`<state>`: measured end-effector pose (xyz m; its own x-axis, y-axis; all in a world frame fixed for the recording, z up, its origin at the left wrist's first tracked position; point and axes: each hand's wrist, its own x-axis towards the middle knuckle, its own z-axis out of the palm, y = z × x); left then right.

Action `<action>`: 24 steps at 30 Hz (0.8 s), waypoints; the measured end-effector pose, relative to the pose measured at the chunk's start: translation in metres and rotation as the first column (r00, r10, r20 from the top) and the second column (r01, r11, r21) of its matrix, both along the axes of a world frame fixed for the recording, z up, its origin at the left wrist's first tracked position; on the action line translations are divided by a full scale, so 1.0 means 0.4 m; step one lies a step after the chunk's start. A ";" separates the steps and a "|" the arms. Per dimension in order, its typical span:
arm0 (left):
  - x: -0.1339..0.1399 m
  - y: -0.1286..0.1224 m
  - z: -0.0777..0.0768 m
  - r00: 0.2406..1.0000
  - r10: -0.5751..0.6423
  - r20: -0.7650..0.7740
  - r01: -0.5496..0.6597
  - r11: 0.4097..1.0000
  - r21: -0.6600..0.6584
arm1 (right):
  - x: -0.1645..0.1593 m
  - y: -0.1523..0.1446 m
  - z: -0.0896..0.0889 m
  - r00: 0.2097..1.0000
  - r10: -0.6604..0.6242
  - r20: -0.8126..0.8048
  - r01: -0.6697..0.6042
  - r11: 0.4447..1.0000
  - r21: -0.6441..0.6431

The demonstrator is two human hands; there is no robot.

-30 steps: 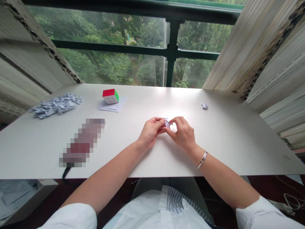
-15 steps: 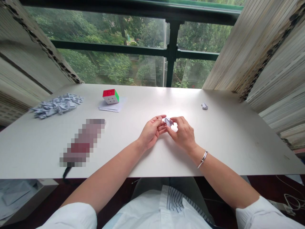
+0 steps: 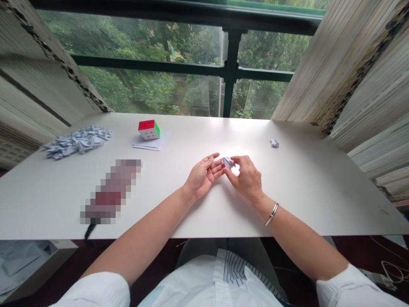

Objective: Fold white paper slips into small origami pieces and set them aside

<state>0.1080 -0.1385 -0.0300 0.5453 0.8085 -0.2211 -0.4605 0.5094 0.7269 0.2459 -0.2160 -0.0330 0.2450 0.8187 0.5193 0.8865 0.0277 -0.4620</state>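
A small piece of folded white paper (image 3: 228, 162) is pinched between the thumb and fingers of my right hand (image 3: 247, 178), above the middle of the table. My left hand (image 3: 203, 174) lies palm up just to its left, fingers stretched out. Its fingertips reach the paper's left side; whether they touch it I cannot tell. The paper has creased, pointed flaps, and its right part is partly hidden by my right fingers.
On the white table (image 3: 306, 192), a heap of folded papers (image 3: 78, 141) sits at far left. A puzzle cube (image 3: 149, 130) rests on paper sheets (image 3: 147, 146). A blurred-out object (image 3: 111, 192) lies nearer. Another folded paper (image 3: 274, 143) is at right. Behind stands a window (image 3: 179, 66).
My left thumb and fingers have come off the folded paper and opened out. The paper has shifted slightly right, still in my right hand.
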 end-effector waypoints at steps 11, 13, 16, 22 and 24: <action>0.002 -0.005 0.010 1.000 0.016 -0.006 -0.016 1.000 0.010 | 0.000 0.001 -0.002 1.000 -0.014 0.016 0.014 0.999 -0.045; 0.001 -0.005 0.009 1.000 0.023 -0.010 -0.023 1.000 0.009 | 0.000 0.001 -0.001 1.000 -0.014 0.011 0.014 0.999 -0.046; 0.001 -0.004 0.007 0.998 0.057 -0.025 -0.056 0.998 0.012 | 0.002 0.001 0.002 1.000 -0.016 -0.005 0.015 0.999 -0.044; 0.004 0.002 0.005 0.992 0.092 -0.087 -0.091 0.996 0.018 | 0.035 0.006 0.018 0.996 -0.055 -0.072 0.054 0.998 -0.016; 0.006 0.003 0.001 0.987 0.103 -0.121 -0.102 0.995 0.016 | 0.060 0.007 0.036 0.991 -0.089 -0.099 0.090 0.996 0.006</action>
<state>0.1103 -0.1374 -0.0296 0.4287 0.8613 -0.2726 -0.4179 0.4565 0.7855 0.2698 -0.2133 -0.0186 0.3675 0.7859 0.4974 0.8356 -0.0442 -0.5475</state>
